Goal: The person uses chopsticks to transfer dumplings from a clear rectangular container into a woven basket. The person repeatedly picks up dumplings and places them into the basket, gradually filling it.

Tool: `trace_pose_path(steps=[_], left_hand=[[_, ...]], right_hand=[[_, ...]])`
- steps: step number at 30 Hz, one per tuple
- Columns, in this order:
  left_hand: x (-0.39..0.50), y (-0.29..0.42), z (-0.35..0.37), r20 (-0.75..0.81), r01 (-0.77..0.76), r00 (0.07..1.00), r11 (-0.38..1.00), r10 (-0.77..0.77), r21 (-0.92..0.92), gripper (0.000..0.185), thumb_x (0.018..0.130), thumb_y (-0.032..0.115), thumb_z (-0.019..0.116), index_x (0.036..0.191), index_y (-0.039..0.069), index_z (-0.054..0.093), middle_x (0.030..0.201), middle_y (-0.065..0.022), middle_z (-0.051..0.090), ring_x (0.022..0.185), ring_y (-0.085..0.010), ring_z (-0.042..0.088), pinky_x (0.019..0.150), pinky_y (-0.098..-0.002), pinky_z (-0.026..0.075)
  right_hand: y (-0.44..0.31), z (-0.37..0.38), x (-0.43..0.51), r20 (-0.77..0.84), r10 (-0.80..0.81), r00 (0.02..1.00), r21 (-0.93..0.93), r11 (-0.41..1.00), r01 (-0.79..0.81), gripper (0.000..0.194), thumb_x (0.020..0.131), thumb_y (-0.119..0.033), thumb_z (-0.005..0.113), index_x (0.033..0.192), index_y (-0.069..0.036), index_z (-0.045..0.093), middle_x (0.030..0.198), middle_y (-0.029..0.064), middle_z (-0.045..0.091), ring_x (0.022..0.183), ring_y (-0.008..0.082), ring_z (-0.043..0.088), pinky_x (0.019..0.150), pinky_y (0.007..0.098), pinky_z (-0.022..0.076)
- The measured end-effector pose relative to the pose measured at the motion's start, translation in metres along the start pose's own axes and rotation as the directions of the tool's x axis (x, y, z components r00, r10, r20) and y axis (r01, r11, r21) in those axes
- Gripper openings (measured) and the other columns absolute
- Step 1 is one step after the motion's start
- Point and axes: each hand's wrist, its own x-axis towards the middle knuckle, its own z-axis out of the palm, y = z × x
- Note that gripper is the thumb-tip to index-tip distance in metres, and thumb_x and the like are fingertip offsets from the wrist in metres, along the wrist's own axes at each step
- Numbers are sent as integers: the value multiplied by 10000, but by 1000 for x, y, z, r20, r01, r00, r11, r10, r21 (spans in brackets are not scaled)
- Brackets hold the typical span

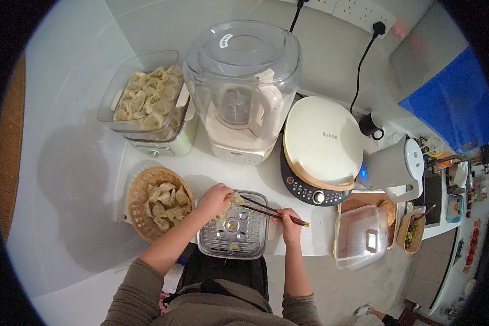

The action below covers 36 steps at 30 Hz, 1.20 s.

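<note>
My right hand (290,226) grips a pair of dark chopsticks (269,212) with gold-coloured ends. Their tips reach leftward to a dumpling (236,199) at the far edge of a clear steamer tray (260,240). The fingers of my left hand (215,200) pinch this dumpling from the other side. Part of another dumpling or wrapper (224,212) shows below those fingers, and small scraps lie on the slotted tray floor. To the left, a woven basket (136,216) holds several dumplings (165,203); my left forearm passes over its near right rim.
Behind the basket stands a pale green electric steamer (183,140) full of dumplings (146,98). A lidded blender (240,89), a round electric griddle (326,138) and a kettle (395,167) line the back. A clear lid (360,240) overhangs the counter edge at right. Another person's foot (363,309) shows lower right.
</note>
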Motion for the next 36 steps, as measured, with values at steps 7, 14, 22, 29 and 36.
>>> trace_pose_path(steps=[7, 14, 22, 29, 36], left_hand=[[0, 6, -17, -59, -45, 998, 980, 35, -191, 220, 706, 67, 668, 923, 44, 637, 864, -103, 576, 798, -265, 575, 720, -337, 474], [-9, 7, -45, -27, 10, 999, 896, -24, -445, 238, 748, 83, 681, 980, 48, 642, 905, -80, 595, 808, -167, 587, 727, -275, 483], [-110, -42, -83, 58, 248, 952, 642, -302, -726, 219, 839, 69, 602, 1042, -10, 590, 943, -62, 619, 831, -111, 594, 665, -229, 491], [-160, -103, -95, 118, 429, 818, 460, -563, -778, 190, 826, 32, 580, 992, -60, 588, 873, -140, 629, 711, -179, 641, 599, -304, 565], [-142, -118, -97, -37, 530, 705, 561, -708, -636, 160, 805, 60, 592, 889, -76, 605, 787, -166, 636, 657, -216, 650, 535, -315, 516]], right_hand=[[-8, 10, 9, -54, 51, 997, 45, 998, -48, 246, 881, -153, 532, 817, 77, 589, 783, 142, 597, 642, 208, 602, 584, 299, 498], [-46, 24, 3, -50, -18, 999, 83, 996, 22, 270, 877, -221, 559, 821, 42, 587, 773, 161, 620, 568, 207, 588, 514, 281, 468], [-51, 112, -13, 165, 121, 979, 44, 991, -130, 192, 858, -132, 572, 809, 51, 601, 773, 153, 610, 561, 209, 609, 493, 294, 504], [-23, 191, -26, 175, 434, 884, -56, 900, -431, 213, 885, -130, 538, 817, 67, 581, 739, 151, 618, 537, 197, 601, 510, 287, 509], [-25, 143, -37, -59, 255, 965, 59, 966, -252, 297, 904, -252, 519, 815, 26, 574, 751, 138, 618, 513, 190, 562, 481, 277, 461]])
